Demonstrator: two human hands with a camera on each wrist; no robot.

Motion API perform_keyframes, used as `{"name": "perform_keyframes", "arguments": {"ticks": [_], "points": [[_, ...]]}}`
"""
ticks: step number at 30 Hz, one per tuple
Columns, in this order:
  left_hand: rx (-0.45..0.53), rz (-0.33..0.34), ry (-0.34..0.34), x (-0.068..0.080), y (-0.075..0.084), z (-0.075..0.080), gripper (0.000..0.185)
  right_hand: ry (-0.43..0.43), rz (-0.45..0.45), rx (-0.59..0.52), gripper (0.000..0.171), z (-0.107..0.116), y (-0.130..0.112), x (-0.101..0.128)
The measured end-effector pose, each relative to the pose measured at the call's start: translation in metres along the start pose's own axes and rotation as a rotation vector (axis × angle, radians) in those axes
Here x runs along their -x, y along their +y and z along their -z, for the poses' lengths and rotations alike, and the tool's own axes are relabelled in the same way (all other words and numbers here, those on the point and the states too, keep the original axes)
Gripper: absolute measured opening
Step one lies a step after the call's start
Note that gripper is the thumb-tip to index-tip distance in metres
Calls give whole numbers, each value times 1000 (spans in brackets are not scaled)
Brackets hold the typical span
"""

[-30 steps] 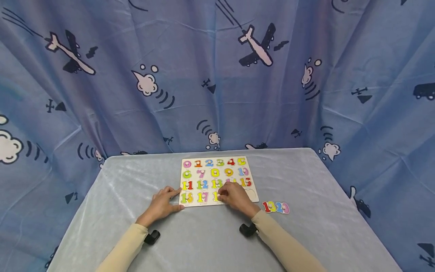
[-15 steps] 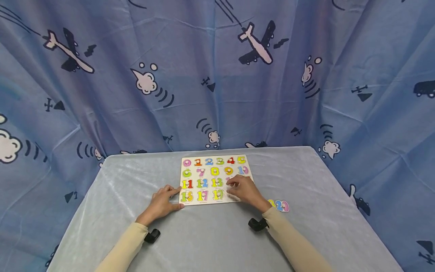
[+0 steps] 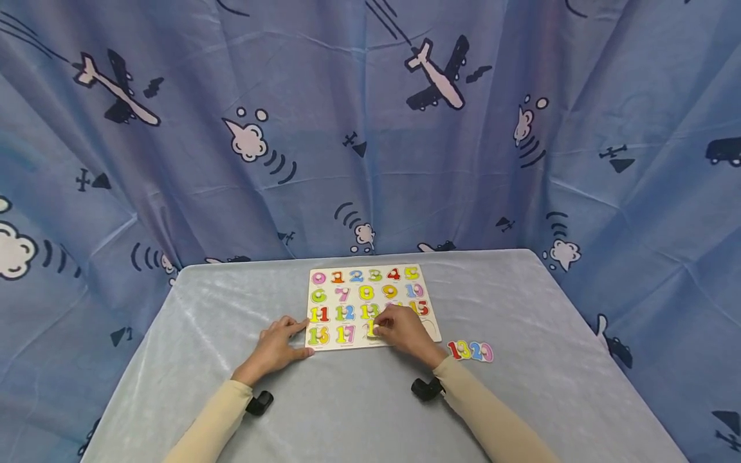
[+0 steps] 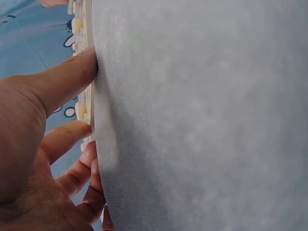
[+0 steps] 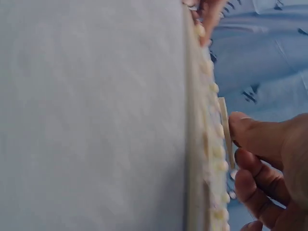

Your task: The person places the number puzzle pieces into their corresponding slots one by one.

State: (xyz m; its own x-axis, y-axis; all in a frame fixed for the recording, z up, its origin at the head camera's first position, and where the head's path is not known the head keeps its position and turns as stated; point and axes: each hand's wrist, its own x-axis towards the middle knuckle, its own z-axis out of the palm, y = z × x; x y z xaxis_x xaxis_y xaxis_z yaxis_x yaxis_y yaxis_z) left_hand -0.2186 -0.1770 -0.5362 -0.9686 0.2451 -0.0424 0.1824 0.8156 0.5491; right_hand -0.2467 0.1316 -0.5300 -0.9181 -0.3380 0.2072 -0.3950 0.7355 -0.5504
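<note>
A wooden number puzzle board (image 3: pixel 354 343) lies on the table, with rows of colourful number pieces bearing small knobs. My left hand (image 3: pixel 276 344) rests at its left side, thumb at the near left corner and a fingertip on the left edge, fingers extended. Above the bottom row, my right hand (image 3: pixel 402 331) pinches a number piece (image 5: pixel 226 125) with a yellow 1, its other digit hidden by the fingers. The right wrist view shows this piece raised off the board, tilted. To the board's right lie a red-and-yellow number piece (image 3: pixel 459 350) and a blue-and-pink 20 piece (image 3: pixel 482 351).
A light grey cloth covers the table (image 3: pixel 347 411). Behind it hangs a blue curtain (image 3: pixel 312 193) printed with planes and clouds. At the bottom row's right end, a recess outline (image 3: pixel 429 329) shows beside my right hand.
Half a second ago my right hand was farther right, apart from the 19 piece in the bottom row. It has moved back left and lifted that piece. The left hand stays still.
</note>
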Motion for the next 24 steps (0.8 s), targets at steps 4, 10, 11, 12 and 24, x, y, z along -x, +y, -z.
{"name": "perform_keyframes", "arguments": {"ticks": [4, 10, 11, 12, 24], "points": [[0, -3, 11, 0, 0, 2, 71, 58, -45, -8, 10, 14, 8, 3], [-10, 0, 3, -1, -2, 2, 72, 16, -113, 12, 10, 22, 27, 13], [-13, 1, 4, -1, -2, 2, 72, 8, -110, 14, 9, 22, 29, 14], [-13, 1, 7, -1, -3, 1, 72, 3, -102, 13, 9, 23, 31, 14], [-3, 0, 12, 0, -2, -1, 71, -57, -38, 23, 8, 26, 33, 16]]}}
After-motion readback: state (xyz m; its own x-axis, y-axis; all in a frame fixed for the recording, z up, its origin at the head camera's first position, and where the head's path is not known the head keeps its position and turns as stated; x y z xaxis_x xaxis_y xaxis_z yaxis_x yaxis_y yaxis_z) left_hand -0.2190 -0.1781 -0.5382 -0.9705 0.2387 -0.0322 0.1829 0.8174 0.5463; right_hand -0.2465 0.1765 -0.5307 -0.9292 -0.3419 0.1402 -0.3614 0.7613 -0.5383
